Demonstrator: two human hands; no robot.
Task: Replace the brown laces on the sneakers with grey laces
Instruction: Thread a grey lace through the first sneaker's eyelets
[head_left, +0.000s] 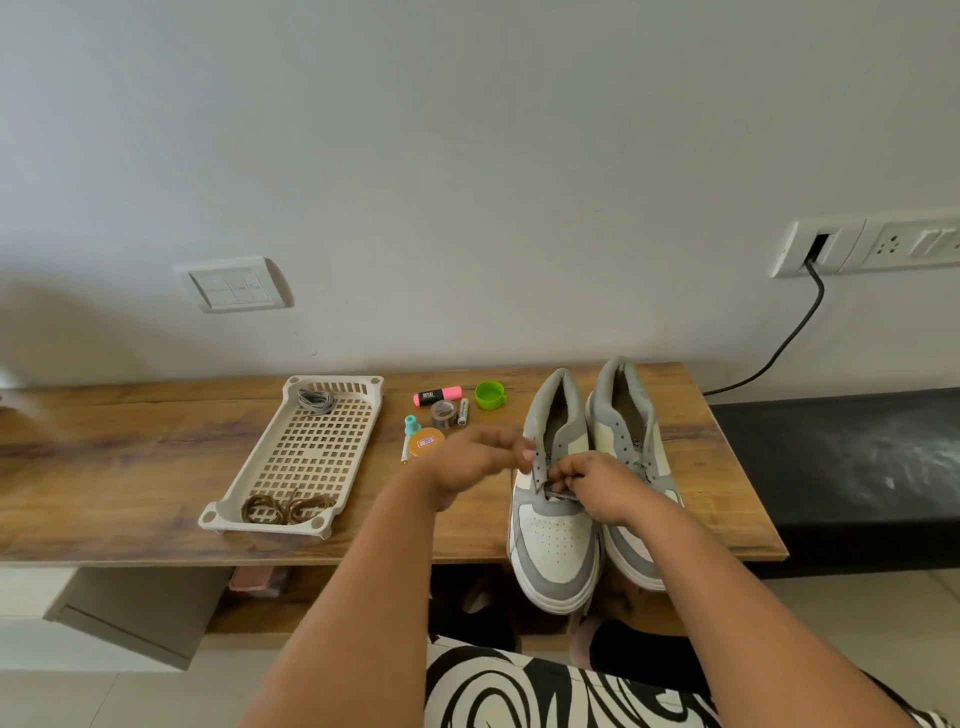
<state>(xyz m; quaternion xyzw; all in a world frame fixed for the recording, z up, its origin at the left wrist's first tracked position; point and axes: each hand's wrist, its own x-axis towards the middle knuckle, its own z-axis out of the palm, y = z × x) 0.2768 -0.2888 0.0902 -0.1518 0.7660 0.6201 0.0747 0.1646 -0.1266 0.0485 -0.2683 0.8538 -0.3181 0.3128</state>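
Note:
Two grey and white sneakers stand side by side at the table's right end, toes over the front edge: the left sneaker (553, 530) and the right sneaker (626, 405). My right hand (602, 486) pinches a grey lace (540, 475) at the left sneaker's lower eyelets. My left hand (470, 460), blurred, is beside that shoe's left side with fingers curled at the lace. Brown laces (285, 508) lie bundled at the near end of a cream slotted tray (311, 457). A grey lace bundle (316, 400) sits at the tray's far end.
Between tray and shoes lie a pink highlighter (437, 397), a green cap (490, 396), a tape roll (443, 414), an orange tin (426, 442), a teal-capped bottle (411, 426). A black cable (779, 343) hangs from the wall socket. A black bench (841, 467) adjoins the wooden table (130, 457).

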